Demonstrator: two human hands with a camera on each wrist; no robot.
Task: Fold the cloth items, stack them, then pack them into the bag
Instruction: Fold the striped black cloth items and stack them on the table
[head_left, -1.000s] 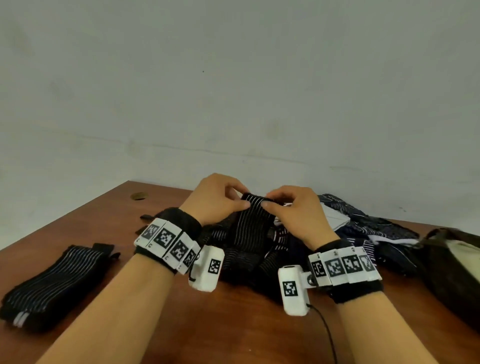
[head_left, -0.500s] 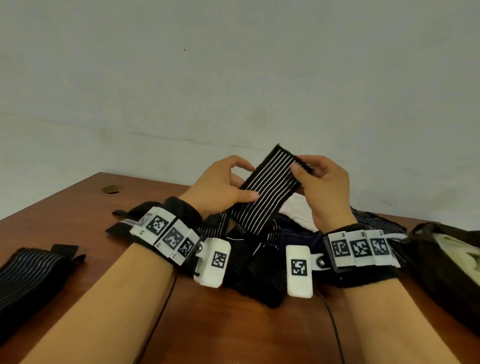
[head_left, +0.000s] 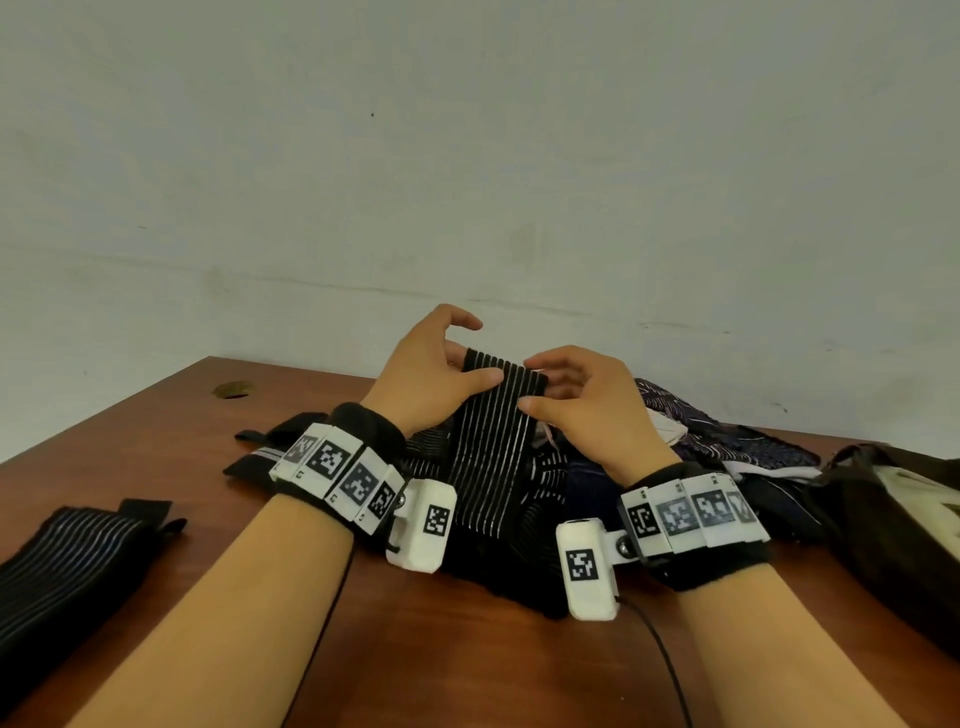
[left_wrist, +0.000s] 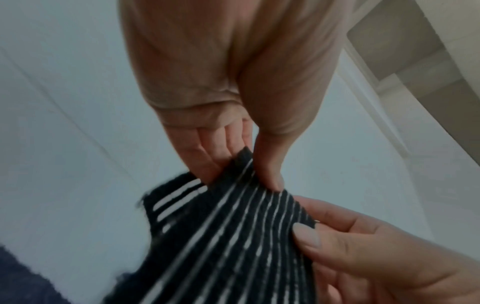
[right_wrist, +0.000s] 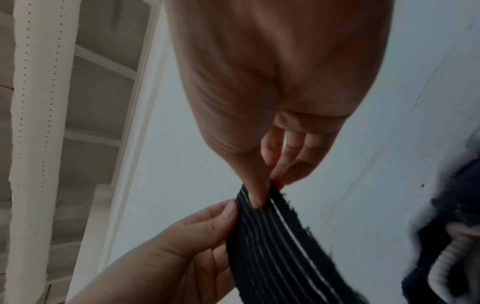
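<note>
The surface (head_left: 467, 649) is seen under both forearms, with a pile (head_left: 691, 447) of dark cloths beyond and to the right of the fingers and a bag (head_left: 893, 525) further right. A folded cloth (head_left: 67, 561) is laid well to the left. A striped band (head_left: 493, 447) is held up between the hands, its top edge pinched by the left hand (head_left: 426, 379) at one corner and by the right hand (head_left: 587, 410) at the other; its lower end is trailed into the pile. A slip is judged likely if either pinch loosens, or a crooked fold if the corners are not matched. No brand or readable writing is seen; only square coded markers are shown on the wristbands.
</note>
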